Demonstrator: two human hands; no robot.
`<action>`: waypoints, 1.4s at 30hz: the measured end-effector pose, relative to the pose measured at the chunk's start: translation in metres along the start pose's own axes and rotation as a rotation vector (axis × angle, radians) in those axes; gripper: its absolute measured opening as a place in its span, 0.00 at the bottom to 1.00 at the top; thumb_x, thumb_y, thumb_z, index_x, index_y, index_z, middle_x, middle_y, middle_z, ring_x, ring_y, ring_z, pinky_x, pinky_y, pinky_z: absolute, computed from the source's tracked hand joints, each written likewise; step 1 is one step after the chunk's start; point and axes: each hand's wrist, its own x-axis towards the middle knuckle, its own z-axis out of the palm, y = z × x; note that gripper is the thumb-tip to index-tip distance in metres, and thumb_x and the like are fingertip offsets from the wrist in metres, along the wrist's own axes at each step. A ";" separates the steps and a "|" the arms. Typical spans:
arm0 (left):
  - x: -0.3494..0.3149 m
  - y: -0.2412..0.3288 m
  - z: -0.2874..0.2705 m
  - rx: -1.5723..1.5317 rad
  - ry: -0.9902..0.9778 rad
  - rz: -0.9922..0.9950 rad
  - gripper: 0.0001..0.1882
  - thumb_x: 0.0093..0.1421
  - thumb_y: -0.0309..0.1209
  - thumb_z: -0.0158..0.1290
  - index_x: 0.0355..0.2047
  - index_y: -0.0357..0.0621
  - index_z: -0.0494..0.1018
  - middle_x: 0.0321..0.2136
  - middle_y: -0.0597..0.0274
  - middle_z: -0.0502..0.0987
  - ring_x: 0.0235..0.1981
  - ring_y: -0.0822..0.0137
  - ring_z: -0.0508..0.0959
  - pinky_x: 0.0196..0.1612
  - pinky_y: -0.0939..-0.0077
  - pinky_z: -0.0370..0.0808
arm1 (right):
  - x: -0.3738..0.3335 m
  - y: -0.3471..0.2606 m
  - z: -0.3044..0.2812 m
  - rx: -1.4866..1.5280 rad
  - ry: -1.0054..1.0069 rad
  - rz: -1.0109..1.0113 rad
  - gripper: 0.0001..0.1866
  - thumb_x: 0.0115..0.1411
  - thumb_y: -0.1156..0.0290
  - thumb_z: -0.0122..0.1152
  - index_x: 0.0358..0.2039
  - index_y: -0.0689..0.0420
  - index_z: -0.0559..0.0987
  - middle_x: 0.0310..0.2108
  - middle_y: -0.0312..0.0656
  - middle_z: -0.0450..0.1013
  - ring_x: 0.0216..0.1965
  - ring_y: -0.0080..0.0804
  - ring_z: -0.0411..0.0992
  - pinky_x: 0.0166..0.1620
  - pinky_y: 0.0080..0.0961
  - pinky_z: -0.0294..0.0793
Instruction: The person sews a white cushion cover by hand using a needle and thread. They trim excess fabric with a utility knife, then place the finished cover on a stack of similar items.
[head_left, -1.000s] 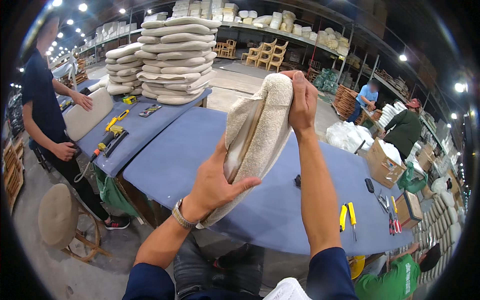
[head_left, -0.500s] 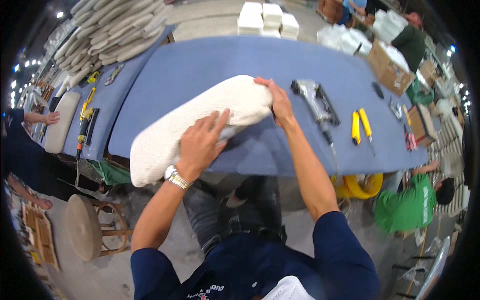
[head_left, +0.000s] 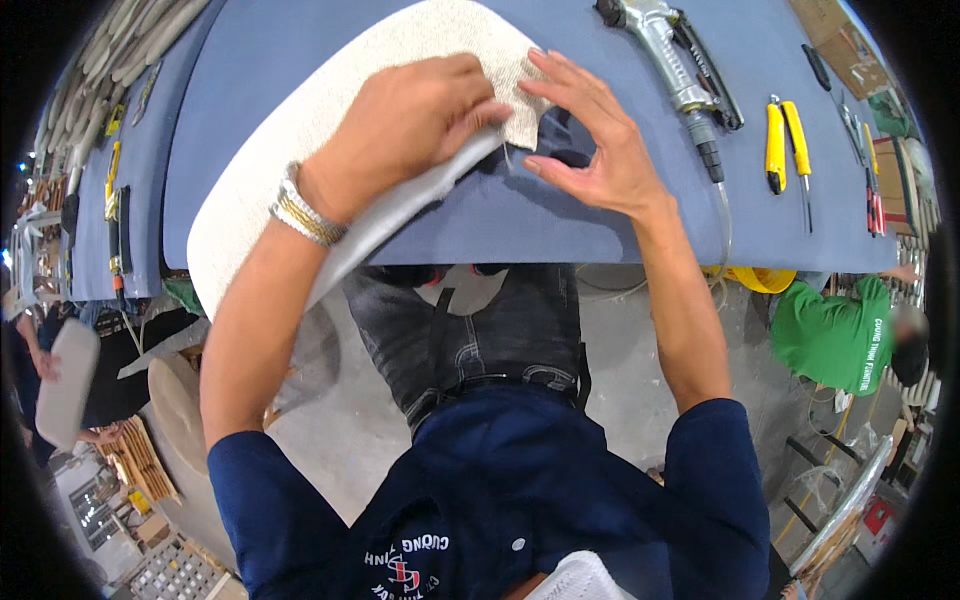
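A long cream fabric-covered cushion pad lies slantwise on the blue table, its pale grey underside showing along the near edge. My left hand, a watch at the wrist, is closed on the fabric near the pad's right end, thumb along the edge. A loose corner of fabric hangs there, with a thread end below it. Around this corner, my right hand is open, thumb and fingers apart, the upper fingertips by the fabric. Whether they touch it I cannot tell.
A staple gun with an air hose lies right of my hands on the blue table. Beyond it are yellow-handled tools and a cardboard box. A co-worker in green is at right; another person holds a pad at left.
My view has tilted down and closer. My left hand has moved up and closed on the fabric near the right end; my right hand has come off that end. The left co-worker's pad is lifted off the table.
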 end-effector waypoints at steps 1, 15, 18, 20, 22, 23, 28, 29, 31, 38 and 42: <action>0.003 -0.005 0.000 -0.061 -0.021 0.008 0.11 0.64 0.37 0.60 0.33 0.41 0.80 0.32 0.61 0.80 0.28 0.62 0.81 0.31 0.71 0.77 | 0.000 0.003 0.002 -0.012 -0.003 -0.040 0.28 0.50 0.70 0.75 0.53 0.51 0.81 0.61 0.43 0.73 0.65 0.45 0.68 0.67 0.38 0.67; 0.003 0.023 -0.011 0.232 -0.002 -0.095 0.26 0.60 0.47 0.63 0.55 0.52 0.77 0.39 0.60 0.81 0.35 0.58 0.82 0.39 0.66 0.80 | 0.018 0.028 0.013 0.200 0.115 0.114 0.10 0.60 0.71 0.68 0.41 0.56 0.85 0.42 0.40 0.83 0.45 0.35 0.82 0.47 0.28 0.79; 0.011 0.032 -0.004 0.299 -0.163 -0.134 0.41 0.60 0.53 0.60 0.66 0.46 0.61 0.59 0.47 0.68 0.58 0.44 0.68 0.58 0.47 0.67 | 0.020 0.030 0.014 0.309 0.096 0.274 0.08 0.60 0.69 0.69 0.37 0.58 0.84 0.33 0.38 0.82 0.37 0.27 0.79 0.41 0.23 0.77; 0.012 0.034 0.004 0.386 -0.234 -0.150 0.46 0.58 0.53 0.62 0.68 0.41 0.59 0.65 0.41 0.65 0.66 0.41 0.66 0.65 0.43 0.66 | 0.031 0.024 0.009 0.319 0.077 0.362 0.07 0.62 0.70 0.69 0.32 0.61 0.85 0.30 0.36 0.82 0.33 0.20 0.77 0.40 0.20 0.76; 0.022 0.022 0.004 0.241 -0.304 -0.179 0.40 0.60 0.51 0.61 0.65 0.39 0.64 0.60 0.41 0.70 0.60 0.43 0.72 0.60 0.51 0.72 | 0.033 0.030 0.007 0.369 0.044 0.394 0.03 0.59 0.74 0.70 0.32 0.60 0.86 0.32 0.39 0.83 0.36 0.21 0.78 0.43 0.19 0.77; 0.028 0.016 0.003 0.166 -0.340 -0.190 0.38 0.60 0.50 0.60 0.63 0.39 0.66 0.57 0.41 0.73 0.57 0.45 0.75 0.58 0.54 0.75 | 0.031 0.032 0.007 0.389 0.063 0.391 0.03 0.58 0.75 0.70 0.31 0.60 0.86 0.32 0.39 0.83 0.36 0.21 0.78 0.43 0.19 0.77; 0.042 -0.003 0.000 0.232 -0.419 -0.014 0.15 0.66 0.38 0.53 0.42 0.38 0.76 0.26 0.53 0.81 0.22 0.59 0.80 0.28 0.62 0.76 | 0.027 0.034 0.011 0.349 0.085 0.386 0.03 0.56 0.77 0.71 0.32 0.60 0.85 0.39 0.42 0.82 0.38 0.24 0.79 0.44 0.22 0.80; 0.045 -0.007 0.002 0.257 -0.446 -0.033 0.14 0.66 0.38 0.53 0.39 0.38 0.77 0.23 0.54 0.80 0.20 0.59 0.79 0.26 0.64 0.75 | 0.029 0.032 0.008 0.313 0.082 0.380 0.04 0.56 0.77 0.71 0.32 0.61 0.84 0.41 0.43 0.82 0.39 0.25 0.79 0.45 0.22 0.80; 0.054 -0.011 0.011 0.294 -0.496 -0.060 0.13 0.66 0.37 0.54 0.34 0.39 0.79 0.18 0.55 0.78 0.16 0.61 0.77 0.24 0.67 0.74 | 0.028 0.030 0.001 0.226 0.074 0.375 0.04 0.56 0.77 0.70 0.33 0.61 0.84 0.46 0.46 0.80 0.40 0.27 0.80 0.46 0.24 0.82; 0.062 -0.004 -0.001 0.170 -0.392 0.006 0.09 0.62 0.34 0.58 0.32 0.43 0.83 0.18 0.56 0.80 0.17 0.65 0.77 0.22 0.69 0.72 | 0.025 0.036 -0.003 0.232 -0.028 0.307 0.12 0.54 0.75 0.72 0.39 0.62 0.82 0.43 0.45 0.80 0.42 0.30 0.80 0.52 0.28 0.82; 0.071 -0.007 0.004 0.213 -0.479 -0.074 0.08 0.60 0.33 0.58 0.32 0.45 0.84 0.18 0.56 0.80 0.17 0.63 0.78 0.23 0.66 0.74 | 0.033 0.024 -0.003 -0.016 -0.068 0.197 0.11 0.54 0.75 0.71 0.37 0.62 0.81 0.36 0.43 0.81 0.38 0.29 0.79 0.48 0.27 0.84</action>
